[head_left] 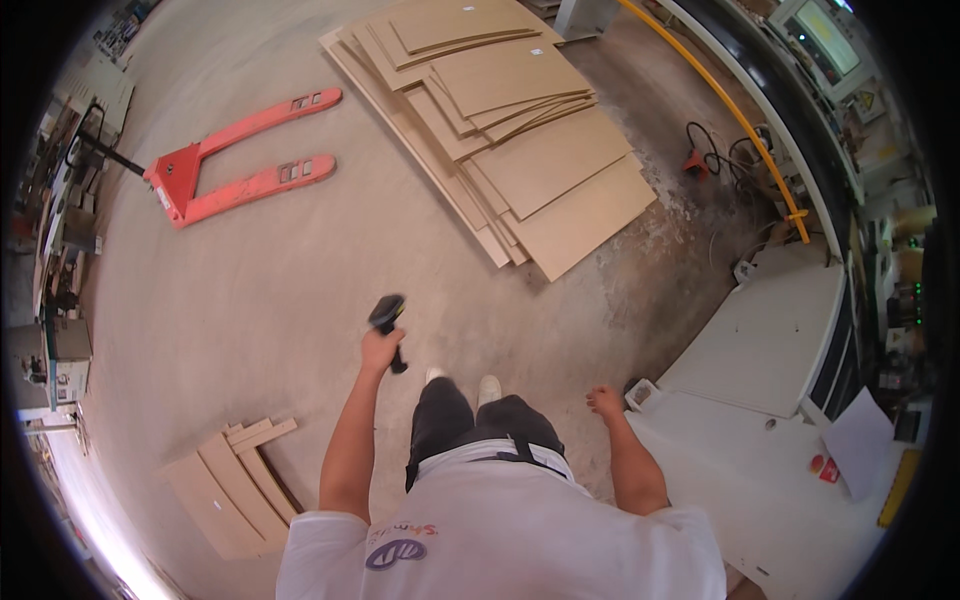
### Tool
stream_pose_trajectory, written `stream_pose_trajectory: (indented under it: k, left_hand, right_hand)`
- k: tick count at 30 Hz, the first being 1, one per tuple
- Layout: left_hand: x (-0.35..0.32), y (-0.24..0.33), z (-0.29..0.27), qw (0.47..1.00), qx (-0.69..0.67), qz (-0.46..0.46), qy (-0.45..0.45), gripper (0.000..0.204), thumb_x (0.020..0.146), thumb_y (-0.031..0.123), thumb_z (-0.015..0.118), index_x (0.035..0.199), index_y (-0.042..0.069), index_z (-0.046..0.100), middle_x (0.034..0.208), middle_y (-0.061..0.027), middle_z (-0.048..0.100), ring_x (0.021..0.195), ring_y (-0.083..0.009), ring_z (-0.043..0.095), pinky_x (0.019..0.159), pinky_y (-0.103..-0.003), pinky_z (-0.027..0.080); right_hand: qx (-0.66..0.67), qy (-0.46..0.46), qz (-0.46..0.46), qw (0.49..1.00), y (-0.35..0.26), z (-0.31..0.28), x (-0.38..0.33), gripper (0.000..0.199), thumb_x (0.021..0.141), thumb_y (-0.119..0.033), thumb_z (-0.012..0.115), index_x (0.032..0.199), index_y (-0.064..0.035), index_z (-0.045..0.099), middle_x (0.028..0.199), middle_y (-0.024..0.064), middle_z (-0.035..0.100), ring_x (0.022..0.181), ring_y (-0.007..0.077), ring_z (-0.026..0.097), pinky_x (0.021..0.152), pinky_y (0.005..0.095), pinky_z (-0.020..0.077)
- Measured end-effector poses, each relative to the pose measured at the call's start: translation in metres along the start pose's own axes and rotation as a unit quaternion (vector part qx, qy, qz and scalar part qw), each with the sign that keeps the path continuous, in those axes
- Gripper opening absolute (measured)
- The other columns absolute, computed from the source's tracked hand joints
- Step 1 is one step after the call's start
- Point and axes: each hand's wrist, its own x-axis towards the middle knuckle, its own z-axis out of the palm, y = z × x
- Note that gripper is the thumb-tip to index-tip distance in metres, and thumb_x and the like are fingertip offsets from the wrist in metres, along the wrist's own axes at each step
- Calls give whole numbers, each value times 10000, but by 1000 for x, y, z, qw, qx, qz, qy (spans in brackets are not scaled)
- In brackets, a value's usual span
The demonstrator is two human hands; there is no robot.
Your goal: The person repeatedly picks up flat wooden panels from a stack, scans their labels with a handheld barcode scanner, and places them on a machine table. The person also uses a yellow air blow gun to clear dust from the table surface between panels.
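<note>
My left hand [380, 352] grips a black handheld scanner [388, 318] by its handle, its head raised above the concrete floor in front of me. My right hand [604, 401] hangs loosely curled and holds nothing, just beside the corner of a white machine cabinet [770, 340]. My feet in white shoes [462, 380] show between the two arms. A large pile of brown fibreboard panels [510, 130] lies on the floor ahead.
An orange pallet jack [235, 165] stands at the upper left. A small stack of brown boards [230, 485] lies at my lower left. A yellow rail [740, 115] and cables [725, 160] run along machines at the right. Workbenches line the left edge.
</note>
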Motion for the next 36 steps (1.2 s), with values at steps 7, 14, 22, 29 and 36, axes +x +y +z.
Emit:
stream_pose_trajectory:
  k: [7,14,22,29,36]
  left_hand:
    - [194,161,114,993,-36,-1,-116,452,726,399,765,858,-32,725,746,-138,699,679,-241,675,616,-373,499]
    - [466,227,187,981,-129,-93,-111,474,746,483,788,795,26,675,617,-36,560,420,-150,472,369,-334,331]
    - [703,272,264,985,-139,-30,-97,465,738,471,816,836,27,715,653,-26,597,503,-132,519,424,-321,354]
    - [777,309,301,974,-186,-21,-130,418,779,443,795,885,48,712,682,-4,591,429,-100,434,366,-294,270]
    - [803,302,303,946,-262,39,-186,215,847,242,756,835,45,670,705,-27,625,592,-128,564,538,-287,435]
  right_hand:
    - [138,43,-25,989,-81,8,23,262,978,-218,608,1174,-45,629,1044,129,740,836,209,708,674,327,551]
    - [71,-60,179,980,-80,27,16,257,981,-209,593,1176,-42,599,1052,149,740,805,250,728,617,356,562]
    - [128,66,198,970,-280,28,3,320,939,-102,607,1249,-30,561,1021,171,746,835,273,739,667,376,575]
    - [127,68,259,955,-312,23,-22,296,940,-84,586,1226,-6,573,982,147,758,776,234,742,591,314,563]
    - [-216,77,77,970,-384,11,45,229,892,-214,690,1020,-25,692,928,208,713,859,399,706,758,432,565]
